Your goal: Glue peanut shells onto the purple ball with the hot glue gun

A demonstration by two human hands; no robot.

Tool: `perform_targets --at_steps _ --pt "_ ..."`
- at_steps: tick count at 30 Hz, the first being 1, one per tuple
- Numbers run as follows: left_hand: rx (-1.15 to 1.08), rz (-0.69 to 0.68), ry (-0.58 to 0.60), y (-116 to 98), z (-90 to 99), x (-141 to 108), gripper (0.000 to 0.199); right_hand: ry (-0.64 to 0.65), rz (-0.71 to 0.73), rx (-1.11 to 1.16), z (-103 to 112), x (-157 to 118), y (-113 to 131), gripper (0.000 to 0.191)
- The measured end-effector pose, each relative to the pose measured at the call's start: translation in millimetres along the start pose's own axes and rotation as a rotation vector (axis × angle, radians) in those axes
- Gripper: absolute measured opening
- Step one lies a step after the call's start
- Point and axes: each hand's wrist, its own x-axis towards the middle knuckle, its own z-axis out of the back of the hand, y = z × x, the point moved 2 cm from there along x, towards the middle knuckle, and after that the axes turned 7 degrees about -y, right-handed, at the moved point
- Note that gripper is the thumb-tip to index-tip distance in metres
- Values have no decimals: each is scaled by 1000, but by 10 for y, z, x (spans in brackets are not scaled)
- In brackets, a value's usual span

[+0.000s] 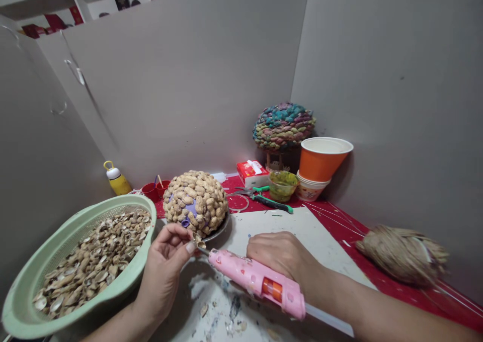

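My left hand [168,254] pinches a peanut shell [198,240] between thumb and fingers, just in front of the ball. In my right hand [281,251] is a pink hot glue gun [249,274], its metal nozzle touching or almost touching the shell. A clear glue stick [330,321] sticks out of the gun's back end. Behind my left hand, a purple balloon-like ball covered in peanut shells [198,193] rests on a metal dish [222,228]. Patches of purple show between the shells. My right fingers are partly hidden behind the gun.
A green colander [149,251] full of shell halves stands at the left. Farther back are a yellow bottle [118,181], red cups [151,192], pliers [269,201], a tissue pack [252,173], a bowl [283,186], paper cups [322,156], a coloured ball [284,125] and a twine bundle [402,254].
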Motion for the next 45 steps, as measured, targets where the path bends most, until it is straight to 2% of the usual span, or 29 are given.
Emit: perform_targets --at_steps 20,45 --pt "1 8 63 59 15 -16 21 -44 26 -16 14 26 -9 35" --pt "19 -20 39 47 22 -7 20 1 12 -28 8 -7 7 32"
